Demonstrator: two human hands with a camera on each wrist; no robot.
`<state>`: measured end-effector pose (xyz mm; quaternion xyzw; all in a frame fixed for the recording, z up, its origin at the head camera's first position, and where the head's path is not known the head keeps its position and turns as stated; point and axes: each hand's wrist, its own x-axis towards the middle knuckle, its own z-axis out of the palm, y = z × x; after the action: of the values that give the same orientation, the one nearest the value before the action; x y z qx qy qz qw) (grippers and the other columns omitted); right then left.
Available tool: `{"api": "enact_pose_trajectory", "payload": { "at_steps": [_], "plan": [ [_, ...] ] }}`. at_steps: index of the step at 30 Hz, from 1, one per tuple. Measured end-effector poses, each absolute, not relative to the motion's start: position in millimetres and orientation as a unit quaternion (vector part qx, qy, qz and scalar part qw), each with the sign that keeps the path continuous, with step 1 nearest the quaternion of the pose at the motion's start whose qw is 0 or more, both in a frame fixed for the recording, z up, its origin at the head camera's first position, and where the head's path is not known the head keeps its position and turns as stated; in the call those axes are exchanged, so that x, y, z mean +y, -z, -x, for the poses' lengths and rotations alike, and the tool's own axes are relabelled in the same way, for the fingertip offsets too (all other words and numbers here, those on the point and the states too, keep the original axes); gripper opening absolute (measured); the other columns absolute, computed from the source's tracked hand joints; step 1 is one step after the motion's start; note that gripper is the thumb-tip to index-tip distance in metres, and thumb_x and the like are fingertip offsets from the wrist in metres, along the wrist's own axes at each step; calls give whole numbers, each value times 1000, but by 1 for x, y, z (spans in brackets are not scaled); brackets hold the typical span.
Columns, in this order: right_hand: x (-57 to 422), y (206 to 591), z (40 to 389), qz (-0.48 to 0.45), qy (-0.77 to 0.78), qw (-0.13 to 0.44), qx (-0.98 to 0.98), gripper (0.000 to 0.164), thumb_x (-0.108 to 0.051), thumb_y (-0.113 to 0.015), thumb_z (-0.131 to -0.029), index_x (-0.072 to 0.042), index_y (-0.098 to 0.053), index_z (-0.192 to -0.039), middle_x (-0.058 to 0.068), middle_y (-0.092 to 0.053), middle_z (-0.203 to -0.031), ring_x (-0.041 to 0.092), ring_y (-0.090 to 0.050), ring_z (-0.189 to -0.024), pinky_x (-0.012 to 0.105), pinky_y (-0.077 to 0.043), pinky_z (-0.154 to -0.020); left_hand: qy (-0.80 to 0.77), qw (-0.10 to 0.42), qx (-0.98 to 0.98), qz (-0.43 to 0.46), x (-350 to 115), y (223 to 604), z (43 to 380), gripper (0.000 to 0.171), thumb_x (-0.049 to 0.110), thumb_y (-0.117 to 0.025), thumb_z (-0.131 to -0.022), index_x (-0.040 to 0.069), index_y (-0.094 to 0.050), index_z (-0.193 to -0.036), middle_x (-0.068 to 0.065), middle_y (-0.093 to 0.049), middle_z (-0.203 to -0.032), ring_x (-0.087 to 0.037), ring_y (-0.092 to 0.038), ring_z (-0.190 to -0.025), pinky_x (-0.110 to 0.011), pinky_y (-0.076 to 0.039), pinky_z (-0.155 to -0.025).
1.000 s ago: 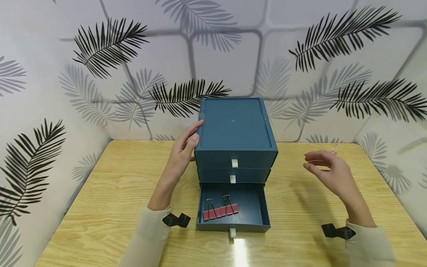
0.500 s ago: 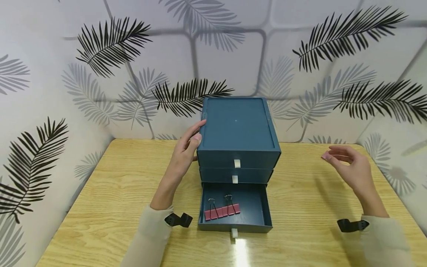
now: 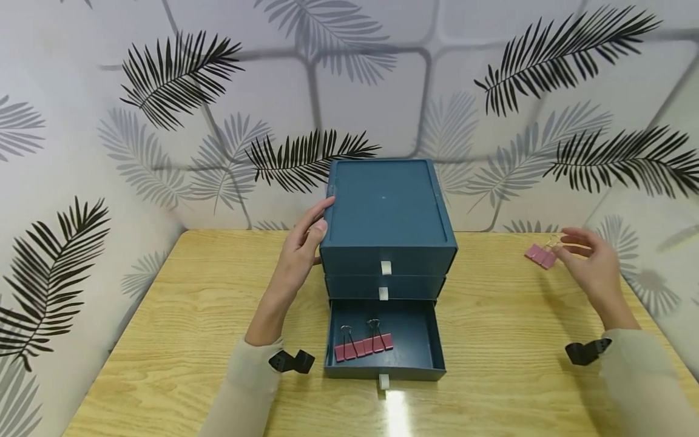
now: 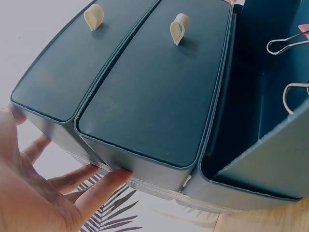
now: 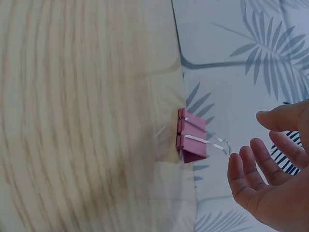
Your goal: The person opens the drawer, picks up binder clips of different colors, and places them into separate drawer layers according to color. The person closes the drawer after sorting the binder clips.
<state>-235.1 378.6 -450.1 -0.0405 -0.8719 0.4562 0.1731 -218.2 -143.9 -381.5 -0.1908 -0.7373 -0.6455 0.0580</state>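
Note:
A blue drawer unit (image 3: 384,206) stands at the middle of the table, its bottom drawer (image 3: 415,334) pulled out. Pink binder clips (image 3: 363,348) lie at the left of that drawer. Against the unit's left side rests my left hand (image 3: 295,258), fingers extended and thumb by the top edge; the left wrist view has its fingertips touching the side wall. More pink binder clips (image 3: 540,256) sit at the back right of the table. Just right of them is my right hand (image 3: 592,267). The right wrist view has its thumb and fingers spread, apart from the clips' wire handles.
The two upper drawers, closed, have white pull tabs (image 3: 386,267). A wood-grain table (image 3: 218,315) carries everything. Behind and at both sides stand pale walls (image 3: 371,109) with leaf patterns, close to the table's edges.
My right hand has moved to the right, from left of the back-right binder clips to their right, uncovering them. My left hand stays against the drawer unit.

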Motion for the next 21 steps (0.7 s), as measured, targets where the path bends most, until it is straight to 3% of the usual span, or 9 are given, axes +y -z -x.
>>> {"api": "enact_pose_trajectory", "payload": {
  "at_steps": [5, 14, 21],
  "plan": [
    [386, 458, 242, 73, -444, 150, -880, 57, -23, -69, -99, 1, -50, -147, -3, -57, -115, -9, -50, -90, 7, -46, -69, 649, 59, -733, 196, -144, 381, 218, 49, 34, -43, -110, 28, -43, -158, -2, -32, -164, -33, -41, -143, -72, -48, -91],
    [394, 476, 255, 94, -495, 105, -858, 67, -16, -68, -98, 12, -38, -151, -25, -55, -93, -15, -54, -80, 13, -52, -64, 642, 65, -739, 195, -144, 381, 217, 49, 34, -43, -110, 28, -43, -158, -2, -32, -164, -31, -38, -145, -71, -49, -89],
    [396, 484, 262, 82, -481, 66, -870, 59, -15, -69, -97, 16, -46, -142, -31, -55, -86, -16, -52, -79, 11, -50, -66, 646, 62, -736, 193, -144, 381, 217, 48, 36, -43, -109, 30, -44, -157, 0, -33, -164, -31, -41, -143, -69, -49, -91]
  ]
}}
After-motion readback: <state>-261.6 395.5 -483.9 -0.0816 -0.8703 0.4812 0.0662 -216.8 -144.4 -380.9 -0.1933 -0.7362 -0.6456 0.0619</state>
